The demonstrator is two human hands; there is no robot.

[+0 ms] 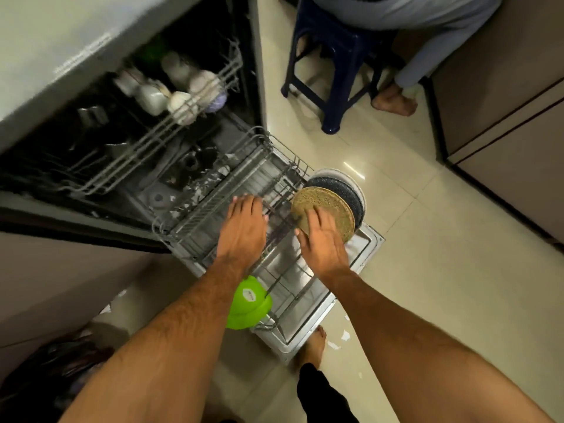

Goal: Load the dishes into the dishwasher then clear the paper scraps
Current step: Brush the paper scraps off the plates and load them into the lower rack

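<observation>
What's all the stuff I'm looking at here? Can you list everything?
Plates: three, tan, dark speckled and white, on edge at the lower rack's far end.
Lower rack: one, grey wire, pulled out over the open door.
Upper rack: one, grey wire, holding several blurred white cups.
Green bowl: one, lime, at the lower rack's near corner.
Paper scraps: a few, white, on the floor by the door.
Stool: one, dark blue, a person seated on it.
Left hand: on the lower rack, fingers straight.
Right hand: on the tan plate.
</observation>
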